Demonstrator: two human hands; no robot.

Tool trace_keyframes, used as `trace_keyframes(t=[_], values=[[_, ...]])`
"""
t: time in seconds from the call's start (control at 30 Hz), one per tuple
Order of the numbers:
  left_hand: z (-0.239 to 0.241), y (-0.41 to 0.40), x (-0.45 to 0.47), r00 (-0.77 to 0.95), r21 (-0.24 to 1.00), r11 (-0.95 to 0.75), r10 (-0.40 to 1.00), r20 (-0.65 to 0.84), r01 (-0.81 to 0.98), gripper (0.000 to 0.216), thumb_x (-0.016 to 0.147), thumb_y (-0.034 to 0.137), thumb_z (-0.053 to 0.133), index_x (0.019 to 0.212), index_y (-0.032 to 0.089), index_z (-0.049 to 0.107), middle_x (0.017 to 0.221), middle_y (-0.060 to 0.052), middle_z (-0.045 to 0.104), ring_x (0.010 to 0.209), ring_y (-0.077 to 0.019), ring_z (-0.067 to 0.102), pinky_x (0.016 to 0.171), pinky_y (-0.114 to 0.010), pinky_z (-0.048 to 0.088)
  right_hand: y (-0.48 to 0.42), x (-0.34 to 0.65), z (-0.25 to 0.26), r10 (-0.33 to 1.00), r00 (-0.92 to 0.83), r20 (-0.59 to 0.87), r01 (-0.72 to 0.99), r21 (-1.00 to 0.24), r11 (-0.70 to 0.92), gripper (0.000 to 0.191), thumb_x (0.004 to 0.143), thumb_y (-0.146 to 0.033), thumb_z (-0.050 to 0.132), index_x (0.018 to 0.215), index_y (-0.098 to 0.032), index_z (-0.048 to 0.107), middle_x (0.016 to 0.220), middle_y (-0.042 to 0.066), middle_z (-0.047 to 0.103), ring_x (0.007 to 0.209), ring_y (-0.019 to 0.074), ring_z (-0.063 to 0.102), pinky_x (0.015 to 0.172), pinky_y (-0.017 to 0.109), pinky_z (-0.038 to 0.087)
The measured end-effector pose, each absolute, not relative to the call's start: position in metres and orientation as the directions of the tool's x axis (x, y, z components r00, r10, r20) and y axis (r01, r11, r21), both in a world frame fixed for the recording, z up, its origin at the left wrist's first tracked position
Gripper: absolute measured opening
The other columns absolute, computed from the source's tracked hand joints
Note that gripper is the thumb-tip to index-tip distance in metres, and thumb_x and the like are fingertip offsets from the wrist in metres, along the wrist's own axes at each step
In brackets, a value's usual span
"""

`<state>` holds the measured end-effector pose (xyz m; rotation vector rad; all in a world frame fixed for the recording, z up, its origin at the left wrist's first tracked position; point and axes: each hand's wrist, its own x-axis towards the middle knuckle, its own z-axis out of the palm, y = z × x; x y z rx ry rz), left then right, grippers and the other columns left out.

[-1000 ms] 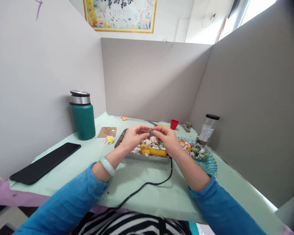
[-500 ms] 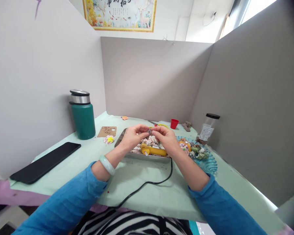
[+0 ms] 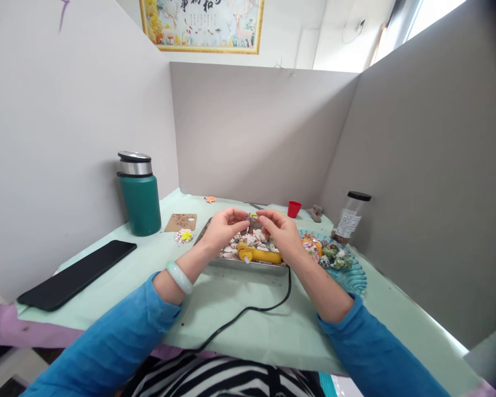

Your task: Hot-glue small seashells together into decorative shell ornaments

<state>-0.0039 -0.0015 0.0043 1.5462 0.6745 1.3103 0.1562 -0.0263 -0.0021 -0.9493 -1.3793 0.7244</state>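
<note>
My left hand [image 3: 222, 230] and my right hand [image 3: 281, 234] meet above a metal tray [image 3: 248, 263] of small shells. The fingertips of both hands pinch one small grey piece [image 3: 252, 222] between them; I cannot make out what it is. A yellow glue gun [image 3: 259, 255] lies across the tray's near edge, just below my hands. Its black cord [image 3: 248, 311] runs over the green table cover toward me.
A blue glass dish [image 3: 354, 277] of painted shells sits right of the tray. A green flask [image 3: 139, 194], a brown card [image 3: 181, 223] and a flower ornament [image 3: 184, 236] stand left. A black phone [image 3: 76, 274] lies far left. A red cup [image 3: 293, 209] and a jar [image 3: 351, 217] are behind.
Both hands have risen slightly and drawn a little apart around the small piece. Nothing else moved.
</note>
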Motion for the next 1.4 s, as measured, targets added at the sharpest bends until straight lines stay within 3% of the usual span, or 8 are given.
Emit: trace_keyframes(t=[0.13, 0.4, 0.53, 0.77, 1.17, 1.4], values=[[0.005, -0.001, -0.005, 0.283, 0.914, -0.332, 0.876, 0.391, -0.235, 0.026, 0.063, 0.023, 0.074, 0.084, 0.013, 0.061, 0.078, -0.004, 0.065, 0.071, -0.0123, 0.059, 0.069, -0.027, 0.045, -0.025, 0.157, -0.004, 0.897, 0.044, 0.44, 0.128, -0.893, 0.432, 0.029, 0.074, -0.041, 0.062, 0.092, -0.019, 0.065, 0.075, 0.001, 0.062, 0.059, 0.0118, 0.051, 0.054, 0.025, 0.04], [0.004, -0.001, -0.006, 0.298, 0.909, -0.341, 0.865, 0.403, -0.238, 0.027, 0.064, 0.025, 0.073, 0.084, 0.013, 0.06, 0.075, -0.002, 0.063, 0.067, -0.0116, 0.057, 0.065, -0.026, 0.044, -0.028, 0.156, -0.005, 0.894, -0.092, 0.438, 0.364, -0.821, 0.439, 0.023, 0.074, -0.04, 0.061, 0.078, -0.018, 0.066, 0.071, 0.0, 0.063, 0.064, 0.0129, 0.053, 0.062, 0.026, 0.041], [0.007, -0.005, -0.005, 0.291, 0.91, -0.347, 0.867, 0.404, -0.229, 0.026, 0.064, 0.024, 0.073, 0.082, 0.014, 0.058, 0.071, 0.0, 0.062, 0.063, -0.0109, 0.057, 0.062, -0.026, 0.044, -0.031, 0.155, -0.003, 0.892, -0.099, 0.44, 0.369, -0.817, 0.444, 0.022, 0.077, -0.039, 0.058, 0.074, -0.018, 0.064, 0.065, -0.001, 0.061, 0.061, 0.0127, 0.053, 0.06, 0.026, 0.04], [0.006, -0.003, -0.004, 0.29, 0.905, -0.384, 0.859, 0.422, -0.181, 0.023, 0.065, 0.024, 0.071, 0.081, 0.014, 0.057, 0.07, 0.0, 0.061, 0.062, -0.0115, 0.057, 0.061, -0.026, 0.044, -0.033, 0.153, -0.003, 0.876, -0.154, 0.456, 0.279, -0.831, 0.482, 0.019, 0.078, -0.036, 0.056, 0.085, -0.02, 0.063, 0.077, 0.001, 0.065, 0.062, 0.0131, 0.055, 0.063, 0.028, 0.044], [0.005, -0.002, -0.004, 0.267, 0.898, -0.418, 0.857, 0.44, -0.138, 0.023, 0.065, 0.026, 0.071, 0.08, 0.014, 0.058, 0.072, -0.001, 0.06, 0.062, -0.0102, 0.054, 0.058, -0.024, 0.042, -0.025, 0.156, -0.014, 0.795, -0.057, 0.604, 0.438, -0.7, 0.564, 0.021, 0.081, -0.038, 0.055, 0.095, -0.022, 0.059, 0.076, 0.001, 0.065, 0.07, 0.0164, 0.06, 0.065, 0.029, 0.045], [0.001, 0.0, -0.004, 0.277, 0.9, -0.404, 0.857, 0.435, -0.162, 0.026, 0.064, 0.027, 0.072, 0.083, 0.014, 0.06, 0.076, -0.002, 0.062, 0.064, -0.0115, 0.056, 0.062, -0.026, 0.045, -0.023, 0.155, -0.014, 0.808, -0.066, 0.585, 0.414, -0.721, 0.556, 0.022, 0.079, -0.038, 0.058, 0.092, -0.022, 0.062, 0.083, 0.003, 0.067, 0.076, 0.0172, 0.061, 0.066, 0.029, 0.045]])
